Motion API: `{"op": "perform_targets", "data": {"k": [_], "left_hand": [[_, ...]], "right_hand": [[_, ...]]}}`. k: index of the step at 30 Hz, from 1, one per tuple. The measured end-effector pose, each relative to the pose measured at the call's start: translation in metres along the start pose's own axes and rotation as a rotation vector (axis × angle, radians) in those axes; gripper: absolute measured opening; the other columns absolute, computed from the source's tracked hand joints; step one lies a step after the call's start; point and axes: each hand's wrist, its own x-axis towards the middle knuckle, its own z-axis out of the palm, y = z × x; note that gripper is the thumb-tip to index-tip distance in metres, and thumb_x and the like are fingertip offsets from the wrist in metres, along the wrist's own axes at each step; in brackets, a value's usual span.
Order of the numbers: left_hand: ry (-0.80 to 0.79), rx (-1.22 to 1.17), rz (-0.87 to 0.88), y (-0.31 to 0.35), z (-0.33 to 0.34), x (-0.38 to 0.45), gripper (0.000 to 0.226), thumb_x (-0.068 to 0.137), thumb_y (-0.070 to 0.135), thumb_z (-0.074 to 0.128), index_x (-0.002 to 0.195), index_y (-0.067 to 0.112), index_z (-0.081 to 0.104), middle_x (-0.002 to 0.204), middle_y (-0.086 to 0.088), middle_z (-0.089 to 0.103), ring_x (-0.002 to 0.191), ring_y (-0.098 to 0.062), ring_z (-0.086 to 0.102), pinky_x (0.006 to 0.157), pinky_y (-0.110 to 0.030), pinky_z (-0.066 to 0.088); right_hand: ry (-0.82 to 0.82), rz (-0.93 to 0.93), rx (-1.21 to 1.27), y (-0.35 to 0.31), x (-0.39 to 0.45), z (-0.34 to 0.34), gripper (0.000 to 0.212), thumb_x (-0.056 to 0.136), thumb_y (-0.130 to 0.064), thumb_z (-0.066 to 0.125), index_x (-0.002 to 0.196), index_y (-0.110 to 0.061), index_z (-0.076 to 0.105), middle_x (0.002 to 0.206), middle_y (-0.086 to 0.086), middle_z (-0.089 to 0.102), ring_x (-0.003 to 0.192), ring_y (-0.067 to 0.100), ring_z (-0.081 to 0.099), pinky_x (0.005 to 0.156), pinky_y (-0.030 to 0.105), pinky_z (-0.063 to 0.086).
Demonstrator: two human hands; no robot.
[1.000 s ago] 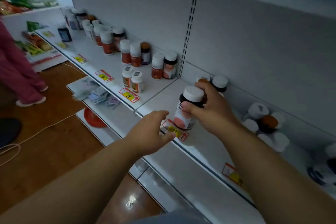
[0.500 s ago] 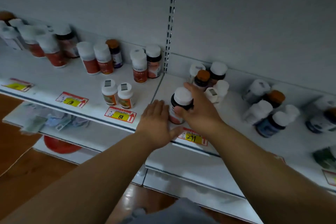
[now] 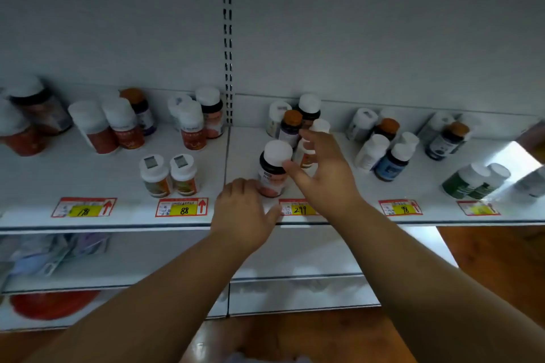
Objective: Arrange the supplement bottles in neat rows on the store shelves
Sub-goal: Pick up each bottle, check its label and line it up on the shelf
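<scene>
Set down since a moment ago, the white-capped dark bottle [image 3: 272, 169] now stands upright near the shelf [image 3: 118, 183] front, above the 299 price tag [image 3: 298, 209]. Right hand [image 3: 324, 174] has loosened, fingers spread, thumb just touching the cap. Left hand [image 3: 244, 212], also unclenched, rests against the bottle's base, nearer. Behind, the orange-capped bottle [image 3: 290, 127] heads a loose cluster.
</scene>
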Motion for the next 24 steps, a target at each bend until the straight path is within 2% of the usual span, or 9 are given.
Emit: {"op": "perform_targets", "data": {"k": [2, 6, 9, 15, 20, 24], "left_hand": [[0.04, -0.032, 0.043, 0.008, -0.01, -0.014, 0.057, 0.081, 0.062, 0.05, 0.119, 0.019, 0.054, 0.11, -0.004, 0.057, 0.101, -0.023, 0.052, 0.088, -0.035, 0.042], [-0.004, -0.094, 0.224, 0.041, -0.023, -0.013, 0.047, 0.085, 0.054, 0.051, 0.118, 0.021, 0.054, 0.11, -0.002, 0.057, 0.1, -0.022, 0.051, 0.084, -0.035, 0.042], [-0.003, -0.193, 0.326, 0.08, -0.028, 0.003, 0.045, 0.087, 0.048, 0.053, 0.123, 0.021, 0.054, 0.116, -0.001, 0.058, 0.105, -0.021, 0.051, 0.088, -0.035, 0.044], [-0.059, -0.273, 0.431, 0.169, -0.003, 0.035, 0.048, 0.088, 0.044, 0.055, 0.131, 0.022, 0.051, 0.123, 0.0, 0.056, 0.111, -0.02, 0.049, 0.095, -0.033, 0.04], [0.01, -0.325, 0.379, 0.253, 0.024, 0.065, 0.042, 0.087, 0.037, 0.062, 0.124, 0.017, 0.059, 0.117, -0.007, 0.06, 0.107, -0.027, 0.053, 0.089, -0.033, 0.043], [0.059, -0.368, 0.326, 0.309, 0.038, 0.084, 0.04, 0.09, 0.033, 0.061, 0.125, 0.015, 0.059, 0.118, -0.005, 0.062, 0.107, -0.025, 0.055, 0.09, -0.033, 0.043]], "right_hand": [[0.124, -0.004, -0.052, 0.001, -0.018, -0.012, 0.041, 0.086, -0.035, 0.066, 0.123, -0.024, 0.051, 0.115, -0.003, 0.054, 0.101, 0.01, 0.055, 0.083, 0.028, 0.048], [0.116, 0.07, -0.161, 0.017, -0.041, -0.04, 0.029, 0.088, -0.033, 0.063, 0.114, -0.023, 0.056, 0.107, -0.006, 0.057, 0.088, -0.003, 0.048, 0.074, 0.019, 0.043], [0.176, 0.118, -0.166, 0.031, -0.045, -0.07, 0.023, 0.088, -0.03, 0.063, 0.11, -0.023, 0.058, 0.103, -0.006, 0.056, 0.086, -0.003, 0.047, 0.07, 0.01, 0.037], [0.268, 0.138, -0.247, 0.085, -0.047, -0.149, 0.01, 0.087, -0.026, 0.065, 0.096, -0.024, 0.06, 0.09, -0.008, 0.057, 0.08, -0.001, 0.048, 0.069, 0.006, 0.036], [0.198, 0.182, -0.28, 0.159, -0.021, -0.219, 0.016, 0.085, -0.03, 0.065, 0.099, -0.024, 0.063, 0.101, -0.004, 0.058, 0.084, 0.007, 0.053, 0.068, 0.018, 0.038], [0.004, 0.272, -0.393, 0.222, 0.035, -0.271, 0.034, 0.086, -0.032, 0.062, 0.118, -0.021, 0.062, 0.122, 0.006, 0.054, 0.104, 0.025, 0.056, 0.082, 0.02, 0.037]]}}
